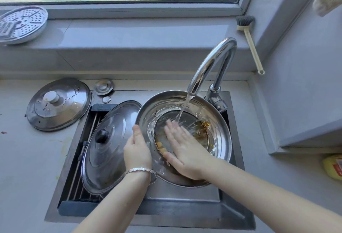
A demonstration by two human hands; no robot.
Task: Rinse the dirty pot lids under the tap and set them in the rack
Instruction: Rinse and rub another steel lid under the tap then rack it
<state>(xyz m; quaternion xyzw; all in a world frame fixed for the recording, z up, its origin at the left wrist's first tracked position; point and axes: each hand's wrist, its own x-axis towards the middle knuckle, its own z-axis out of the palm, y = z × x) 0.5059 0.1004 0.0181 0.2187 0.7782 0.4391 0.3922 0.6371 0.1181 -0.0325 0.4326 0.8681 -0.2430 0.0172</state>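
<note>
A steel pot lid (216, 120) lies underside up in the sink, with brown and yellow food bits on it. Water runs onto it from the curved tap (212, 62). My left hand (137, 149) grips the lid's left rim. My right hand (182, 147) lies flat on the lid's inner face, fingers straight, under the stream. A second lid with a black knob (105, 151) leans on the wire rack (83, 182) across the sink's left half. A third lid with a white knob (59, 104) lies on the counter at the left.
A sink strainer plug (103, 86) sits behind the sink. A perforated steamer plate (22, 24) rests on the window sill at the left. A dish brush (249, 42) leans in the right corner. A yellow bottle (334, 167) stands at the right edge.
</note>
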